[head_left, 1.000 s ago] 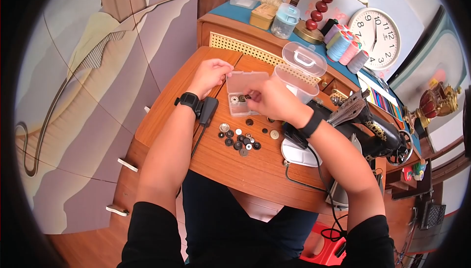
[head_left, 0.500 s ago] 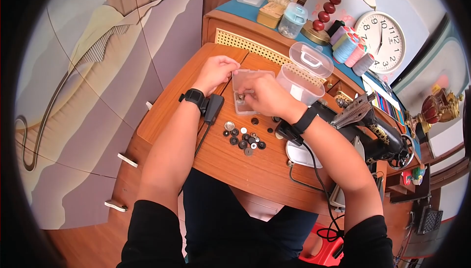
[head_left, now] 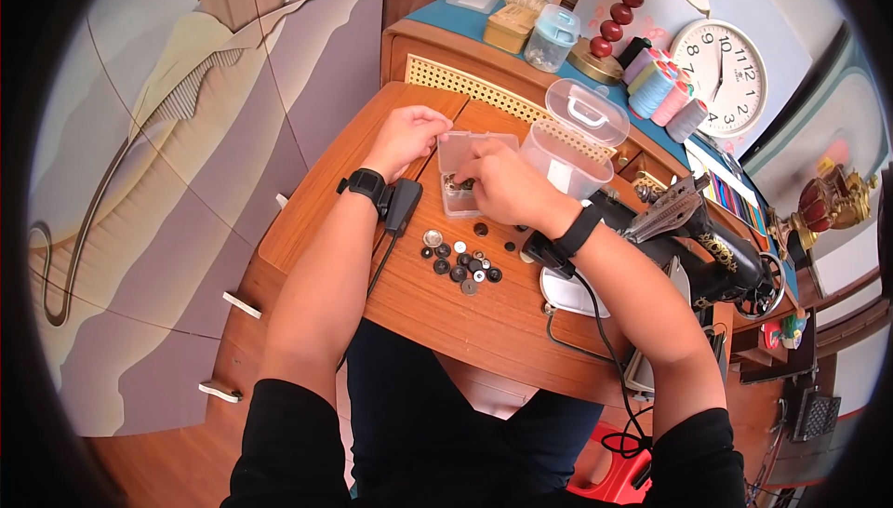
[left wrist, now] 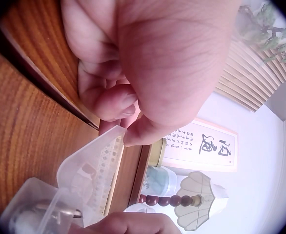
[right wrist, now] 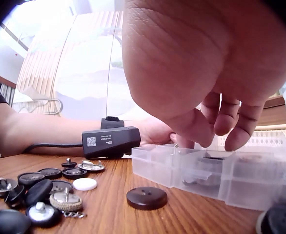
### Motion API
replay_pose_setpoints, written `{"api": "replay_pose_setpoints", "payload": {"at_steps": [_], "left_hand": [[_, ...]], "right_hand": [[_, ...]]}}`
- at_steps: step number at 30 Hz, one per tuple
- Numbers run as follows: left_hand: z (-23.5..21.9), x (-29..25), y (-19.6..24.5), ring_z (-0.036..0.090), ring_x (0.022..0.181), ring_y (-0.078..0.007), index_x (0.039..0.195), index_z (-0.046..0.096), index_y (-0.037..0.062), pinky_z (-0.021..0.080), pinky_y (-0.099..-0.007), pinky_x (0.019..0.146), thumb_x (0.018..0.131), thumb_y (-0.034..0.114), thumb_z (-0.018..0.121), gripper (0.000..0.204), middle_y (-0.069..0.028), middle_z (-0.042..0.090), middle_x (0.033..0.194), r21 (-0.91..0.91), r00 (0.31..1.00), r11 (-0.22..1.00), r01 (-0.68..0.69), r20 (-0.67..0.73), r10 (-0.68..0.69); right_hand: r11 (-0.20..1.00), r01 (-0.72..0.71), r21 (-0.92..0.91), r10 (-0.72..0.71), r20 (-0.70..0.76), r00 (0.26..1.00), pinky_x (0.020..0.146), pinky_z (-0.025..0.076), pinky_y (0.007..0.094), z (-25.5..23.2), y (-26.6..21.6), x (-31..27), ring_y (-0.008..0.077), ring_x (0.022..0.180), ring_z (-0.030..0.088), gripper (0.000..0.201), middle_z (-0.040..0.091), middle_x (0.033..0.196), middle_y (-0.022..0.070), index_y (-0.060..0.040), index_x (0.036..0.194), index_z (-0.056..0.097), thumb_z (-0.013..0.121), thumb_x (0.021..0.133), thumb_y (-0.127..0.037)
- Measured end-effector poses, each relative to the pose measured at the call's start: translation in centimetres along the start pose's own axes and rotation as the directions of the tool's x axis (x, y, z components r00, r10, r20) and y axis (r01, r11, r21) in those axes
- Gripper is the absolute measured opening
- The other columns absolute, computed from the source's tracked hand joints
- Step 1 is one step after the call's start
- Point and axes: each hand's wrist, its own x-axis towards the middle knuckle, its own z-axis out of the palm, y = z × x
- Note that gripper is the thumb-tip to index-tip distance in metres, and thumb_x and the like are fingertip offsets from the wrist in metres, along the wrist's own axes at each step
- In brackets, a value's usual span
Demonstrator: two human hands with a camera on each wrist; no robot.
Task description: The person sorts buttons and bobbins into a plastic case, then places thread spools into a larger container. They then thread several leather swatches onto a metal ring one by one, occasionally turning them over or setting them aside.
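A clear plastic compartment box [head_left: 459, 207] stands on the wooden table with its lid raised. My left hand [head_left: 406, 140] pinches the upper corner of that lid [left wrist: 91, 170] between thumb and fingers. Over the box is my right hand [head_left: 512, 187], its thumb and fingers pointing down into the compartments [right wrist: 201, 168], where buttons and a metal piece lie. I cannot tell whether its fingertips hold a button. Nearer the front edge lies a loose group of dark, white and metal buttons [head_left: 459, 273]. One brown button [right wrist: 147, 198] sits apart, close to the box.
A larger clear box with a handled lid [head_left: 567, 159] stands open behind my right hand. To the right is a black sewing machine [head_left: 716, 252], with a white case [head_left: 572, 292] in front. Thread spools [head_left: 656, 89], a lamp and a clock line the back shelf.
My right hand has lowered its fingers into the box; a dark button showed at its fingertips one second ago. The left hand stays at the lid corner. The whole view has shifted slightly.
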Motion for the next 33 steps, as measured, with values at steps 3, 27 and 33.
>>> {"api": "replay_pose_setpoints", "payload": {"at_steps": [3,27,33], "left_hand": [[0.0,-0.1,0.0,0.052,0.069,-0.0035,0.102,0.07,0.003,0.04,-0.0175,0.056,0.094,0.01,0.066,0.011,-0.0005,0.067,0.084,0.008,1.0,1.0,0.003,-0.004,-0.003],[-0.2,0.4,-0.4,0.049,0.066,-0.0031,0.103,0.07,-0.0002,0.035,-0.0167,0.053,0.094,0.009,0.066,0.013,-0.0024,0.067,0.085,0.004,1.0,1.0,-0.008,0.01,0.008],[-0.2,0.4,-0.3,0.049,0.066,-0.003,0.103,0.069,-0.001,0.035,-0.0168,0.053,0.093,0.009,0.066,0.014,-0.0023,0.067,0.085,0.016,1.0,1.0,-0.004,0.013,0.004]], "right_hand": [[1.0,0.007,-0.003,-0.007,-0.004,1.0,0.086,0.052,0.0439,-0.7,-0.2,-0.2,0.038,0.097,0.062,0.025,0.064,0.093,0.0183,-0.0007,0.092,0.075,0.058,0.075,0.006],[0.99,-0.138,0.012,0.125,0.342,0.931,0.071,0.054,0.0405,-6.2,-2.0,-8.1,0.0332,0.081,0.068,0.02,0.068,0.085,0.0159,0.0021,0.091,0.073,0.078,0.072,-0.002],[0.968,-0.213,0.132,0.161,0.323,0.933,0.07,0.054,0.0405,-6.0,-0.6,-8.2,0.0341,0.078,0.069,0.017,0.07,0.079,0.0166,0.0012,0.088,0.073,0.074,0.071,-0.001]]}}
